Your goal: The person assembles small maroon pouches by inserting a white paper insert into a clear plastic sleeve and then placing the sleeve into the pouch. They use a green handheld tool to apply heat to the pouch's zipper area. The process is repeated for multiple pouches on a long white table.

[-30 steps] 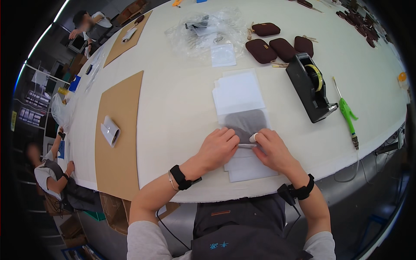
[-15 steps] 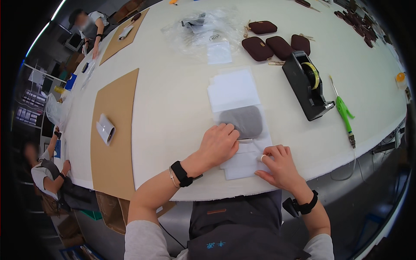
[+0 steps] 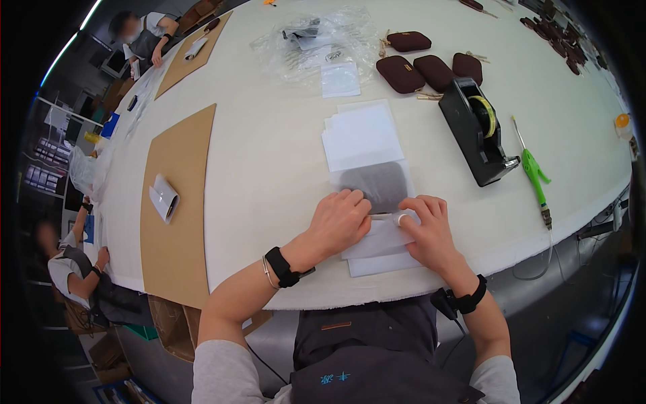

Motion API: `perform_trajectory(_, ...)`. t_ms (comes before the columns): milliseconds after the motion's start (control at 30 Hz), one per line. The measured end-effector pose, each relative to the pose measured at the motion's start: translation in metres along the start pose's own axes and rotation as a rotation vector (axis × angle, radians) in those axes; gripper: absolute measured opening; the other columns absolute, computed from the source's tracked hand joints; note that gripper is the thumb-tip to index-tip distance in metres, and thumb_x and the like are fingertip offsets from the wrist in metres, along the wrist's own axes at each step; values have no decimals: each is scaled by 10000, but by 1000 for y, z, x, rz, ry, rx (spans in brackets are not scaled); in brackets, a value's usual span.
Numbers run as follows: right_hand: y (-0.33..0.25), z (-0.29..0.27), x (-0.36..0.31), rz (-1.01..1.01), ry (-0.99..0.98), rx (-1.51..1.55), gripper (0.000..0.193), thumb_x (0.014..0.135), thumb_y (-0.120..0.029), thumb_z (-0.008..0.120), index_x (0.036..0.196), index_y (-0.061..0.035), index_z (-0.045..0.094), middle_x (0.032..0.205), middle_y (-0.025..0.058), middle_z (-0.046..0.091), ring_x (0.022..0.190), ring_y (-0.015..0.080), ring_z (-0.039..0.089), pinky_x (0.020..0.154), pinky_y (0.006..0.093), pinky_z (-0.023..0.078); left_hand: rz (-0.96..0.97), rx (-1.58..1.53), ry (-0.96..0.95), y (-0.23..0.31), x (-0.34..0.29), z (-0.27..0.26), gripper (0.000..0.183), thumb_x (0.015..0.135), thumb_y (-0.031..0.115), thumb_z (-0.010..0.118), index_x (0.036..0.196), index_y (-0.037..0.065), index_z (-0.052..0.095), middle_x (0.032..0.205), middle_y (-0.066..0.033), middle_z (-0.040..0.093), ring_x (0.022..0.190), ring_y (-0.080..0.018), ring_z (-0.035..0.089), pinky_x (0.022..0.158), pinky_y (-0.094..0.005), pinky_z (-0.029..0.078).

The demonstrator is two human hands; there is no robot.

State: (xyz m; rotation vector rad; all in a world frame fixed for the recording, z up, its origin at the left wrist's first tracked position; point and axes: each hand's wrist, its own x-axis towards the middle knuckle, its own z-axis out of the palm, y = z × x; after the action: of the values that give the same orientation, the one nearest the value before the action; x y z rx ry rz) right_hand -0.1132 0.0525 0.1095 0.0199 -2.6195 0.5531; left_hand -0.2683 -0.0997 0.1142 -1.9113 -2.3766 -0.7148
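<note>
The person's two bare hands meet over a white table (image 3: 269,161), close to its near edge. The left hand (image 3: 336,221) lies with fingers bent and bunched at the near left corner of a grey pad (image 3: 377,185); its fingertips are partly hidden, so I cannot tell whether they pinch anything or only press down. The right hand (image 3: 429,232) has thumb and fingers drawn together, pinching a thin, see-through sheet (image 3: 380,244) at the pad's near right corner. The sheet spreads between the hands, just below the pad.

The pad, with rounded corners, lies flat on a stack of white paper (image 3: 363,135), which reaches away from the person beyond it. Each wrist wears a black band.

To the right stands a black tape dispenser (image 3: 471,151) with a yellow roll, and beyond it lies a green-handled tool (image 3: 533,168) with a thin metal tip and a cord. Four dark brown pouches (image 3: 402,74) sit together past the dispenser. Left of them is crumpled clear plastic (image 3: 276,50).

On the left, a brown board (image 3: 178,259) bears a folded white piece (image 3: 163,199). Two co-workers are at the table's far left side.
</note>
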Motion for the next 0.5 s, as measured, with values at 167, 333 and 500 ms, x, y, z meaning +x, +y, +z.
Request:
perform_trajectory(167,9,6,15,222,37,283,143,722,-6,641,830,-52,561,848,57,581,764,245,548,722,361,396,-127,-164,-125,-3,-1,-9,145,803,183,624,760,48,593,749,-70,506,764,-241,509,685,-365,436)
perform_trajectory(333,10,8,29,325,65,330,127,749,-30,658,838,-20,568,740,73,547,648,233,508,638,332,404,-208,-737,-113,-26,-16,-22,162,834,197,633,925,66,656,910,-64,518,891,-227,465,803,-328,409)
perform_trajectory(500,17,6,22,355,-25,434,180,699,-14,689,836,-14,572,800,71,522,728,223,485,701,324,420,-140,-545,-60,-21,-17,-23,126,798,96,667,903,32,645,972,-59,515,905,-207,502,788,-315,428)
